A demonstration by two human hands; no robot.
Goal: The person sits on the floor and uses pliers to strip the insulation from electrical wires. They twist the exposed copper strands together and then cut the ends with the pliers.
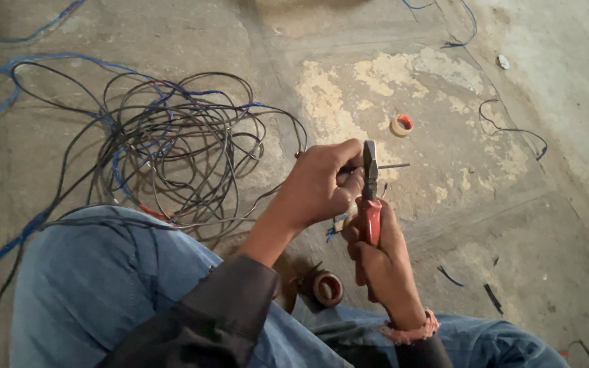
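- My right hand [386,262] is closed around the red plastic-sleeved handles of the steel pliers [370,197], jaws pointing up and shut on a thin dark insulated wire [393,165].
- My left hand [318,187] pinches the same wire just beside the jaws; its stub projects to the right.
- Risk: too much squeeze could cut the conductor, not only the sheath.
- Risk: the left fingertips sit close to the jaws; a slip could nip them.
- Risk: the tangled coil of black and blue cable [172,143] on the rough, patchy concrete floor [478,204] could snag and jerk the wire.
- Nearby: a red-cored tape roll [401,125] well beyond the hands, and a dark tape roll [327,288] by my denim-clad knee.
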